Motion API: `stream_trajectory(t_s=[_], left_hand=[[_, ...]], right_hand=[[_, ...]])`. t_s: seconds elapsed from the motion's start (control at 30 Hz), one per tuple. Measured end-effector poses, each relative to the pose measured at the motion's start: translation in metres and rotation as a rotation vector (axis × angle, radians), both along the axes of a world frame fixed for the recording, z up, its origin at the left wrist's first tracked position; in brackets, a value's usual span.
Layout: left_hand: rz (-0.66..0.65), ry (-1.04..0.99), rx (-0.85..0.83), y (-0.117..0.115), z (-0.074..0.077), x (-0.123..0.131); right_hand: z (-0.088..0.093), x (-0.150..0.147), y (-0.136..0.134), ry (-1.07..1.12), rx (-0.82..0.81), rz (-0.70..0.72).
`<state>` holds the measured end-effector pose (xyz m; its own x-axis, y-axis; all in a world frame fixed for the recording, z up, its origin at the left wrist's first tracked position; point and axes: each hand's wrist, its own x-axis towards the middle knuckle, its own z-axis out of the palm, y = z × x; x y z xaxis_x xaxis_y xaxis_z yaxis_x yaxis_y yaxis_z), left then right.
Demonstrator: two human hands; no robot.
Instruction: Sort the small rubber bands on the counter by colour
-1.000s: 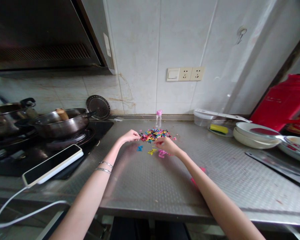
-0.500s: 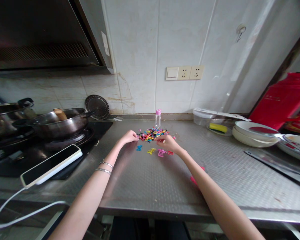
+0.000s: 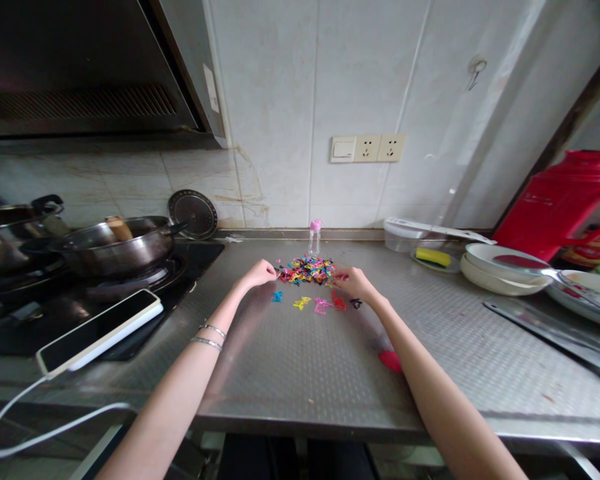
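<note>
You are holding both hands over the metal counter (image 3: pixel 290 373), one at each side of a heap of small coloured bands (image 3: pixel 307 270). Your left hand (image 3: pixel 261 273) is bringing thumb and fingers together at the heap's left edge, and your right hand (image 3: pixel 356 285) is curling its fingers at the right edge; whether either is gripping a band, I cannot tell. Nearer you, a blue cluster (image 3: pixel 277 297), a yellow cluster (image 3: pixel 301 303), a pink cluster (image 3: pixel 322 306), a red cluster (image 3: pixel 339 301) and a black cluster (image 3: pixel 356 303) are lying in a row. A pink-capped bottle (image 3: pixel 315 241) is standing upright just behind the heap.
</note>
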<state>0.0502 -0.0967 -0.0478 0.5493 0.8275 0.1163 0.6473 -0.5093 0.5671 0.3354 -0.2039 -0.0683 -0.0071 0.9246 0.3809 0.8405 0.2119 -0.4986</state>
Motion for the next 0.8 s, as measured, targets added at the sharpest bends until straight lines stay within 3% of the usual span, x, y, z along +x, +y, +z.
stream_trajectory(t_s=[0.2,0.37,0.47,0.8], left_hand=[[-0.207,-0.142,-0.068,-0.031,0.013,0.037],[-0.398,-0.048,0.004,-0.070,0.008,0.071],[-0.434,0.004,0.014,-0.084,0.004,0.079],[-0.428,-0.057,-0.090,-0.073,0.002,0.075]], right_hand=[[-0.004,0.000,0.002,-0.067,-0.057,0.046],[-0.012,0.000,0.009,-0.064,-0.064,0.048],[-0.014,0.000,0.010,-0.063,-0.062,0.055],[-0.015,0.001,0.010,-0.053,-0.039,0.061]])
